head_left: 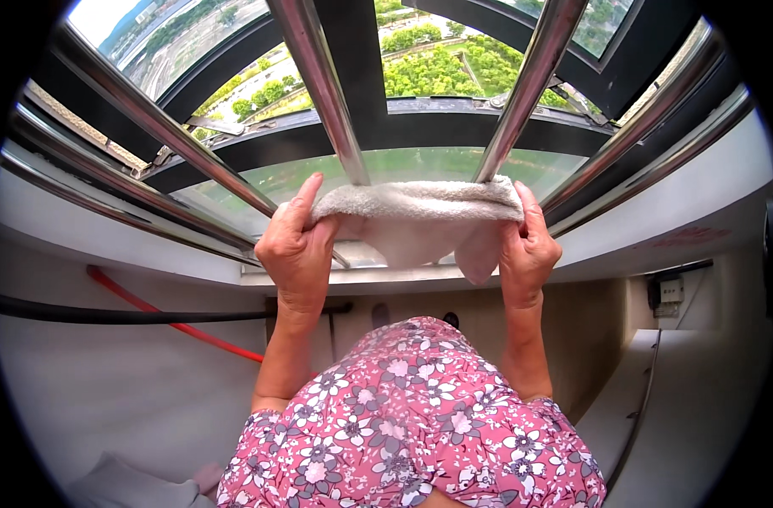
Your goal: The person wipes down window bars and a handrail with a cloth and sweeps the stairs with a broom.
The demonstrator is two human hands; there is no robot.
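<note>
Pale cloth (420, 203) held between the left hand (297, 241) and the right hand (528, 250)

The fingers of both hands are closed on the cloth, the left ones gripping one end and the right ones the other. Between them it runs across in a thick, folded roll, with thinner flaps hanging below the level of the fingertips. One digit of each hand points upward beside the roll.

Just beyond the fingers, two shiny metal bars, a left bar (323, 76) and a right bar (534, 76), come down to the cloth's upper edge; whether it touches them I cannot tell. Farther past the fingertips, green trees (429, 72) show through a dark window frame (369, 59).

Nearer the body than the fingers is a pink floral garment (412, 406). Below and left of the left fingers, a black hose (132, 316) crosses a red hose (192, 328). Well to the right of the right fingers, a small white box (671, 291) sits on the wall (729, 292).
</note>
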